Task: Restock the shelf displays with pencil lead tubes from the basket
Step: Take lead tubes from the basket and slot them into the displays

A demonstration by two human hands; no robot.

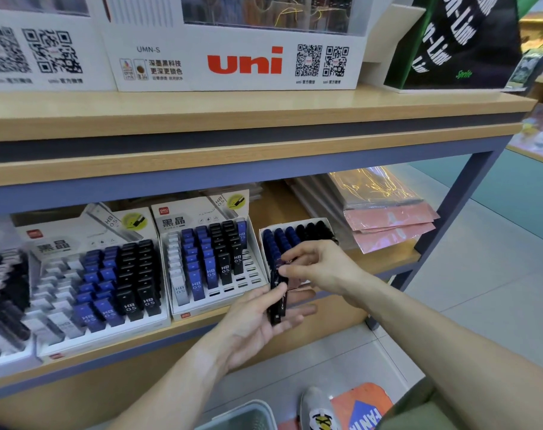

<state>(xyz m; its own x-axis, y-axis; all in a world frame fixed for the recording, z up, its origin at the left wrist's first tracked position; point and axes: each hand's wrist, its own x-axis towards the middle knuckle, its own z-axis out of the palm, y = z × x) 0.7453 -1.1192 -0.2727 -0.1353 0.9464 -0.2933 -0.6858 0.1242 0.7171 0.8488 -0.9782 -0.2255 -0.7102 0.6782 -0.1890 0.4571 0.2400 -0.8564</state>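
Wooden shelf (201, 328), lower tier, shop aisle: we list three display boxes. Far left, a white display box (102, 293) of grey, blue and black lead tubes marked HB 0.5. Middle, a second display box (211, 259) with empty slots along its near right rows. Right, a small open box (295, 235) of blue and black tubes. Our left hand (257, 321), palm up in front of the shelf edge, grasps a few black lead tubes (278, 301) under the thumb. Our right hand (323, 268) pinches the top of one with its fingertips. Near, on the floor, a pale basket (248, 417) rim. Above, a white "uni" display (239, 63).
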